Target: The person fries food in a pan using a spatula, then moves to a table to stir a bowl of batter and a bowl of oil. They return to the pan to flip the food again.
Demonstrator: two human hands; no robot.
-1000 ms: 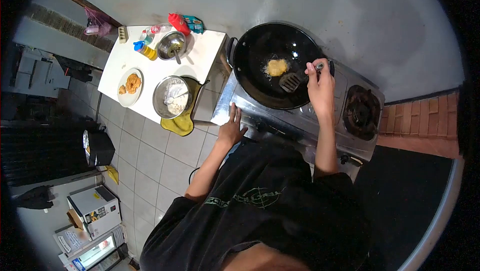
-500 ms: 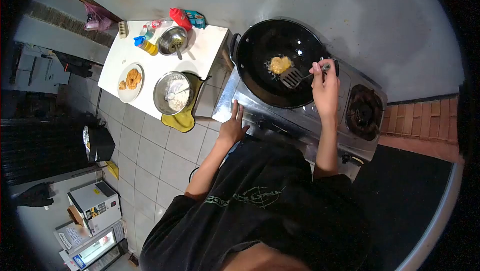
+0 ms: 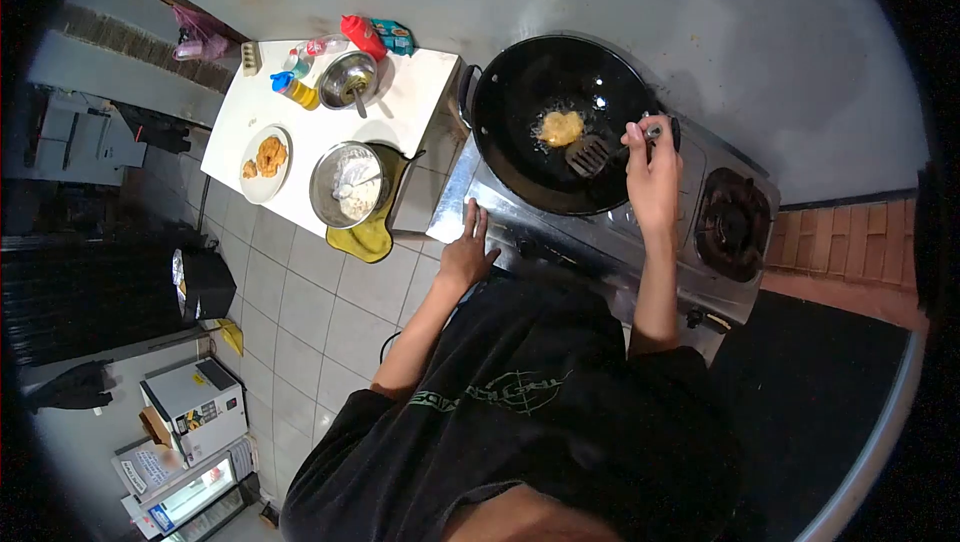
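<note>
**One hand braced, the other on the spatula**

Far left of the wok (image 3: 520,167), the white tabletop (image 3: 412,92) carries a plate of browned pieces (image 3: 266,160) at its outer side. I judge that keeps the cooked food clear of spatter. Closer to the wok and toward the wall stand an oil bottle (image 3: 295,90), a small steel bowl (image 3: 350,80) and a red sauce bottle (image 3: 362,37). In front of them a large steel bowl (image 3: 348,185) of white mix holds a spoon. It seems to rest on a yellow cloth (image 3: 365,239) that hangs over the tabletop edge, probably to stop it sliding.

My left hand (image 3: 466,254) lies flat on the front edge of the stove (image 3: 590,242), just below and left of the wok. Its fingers are spread and hold nothing. I take it as a brace while I lean in.

The wok sits on the stove's left burner. A golden fritter (image 3: 560,128) lies in the oil near the wok's middle. The slotted head of the spatula (image 3: 588,154) lies just right of the fritter, and I cannot tell whether they touch.

At the wok's right rim, my right hand (image 3: 652,177) has its fingers closed around the far end of the spatula handle. I think that grip keeps my skin away from the hot oil. Right of the wok is the second burner (image 3: 728,224).
</note>
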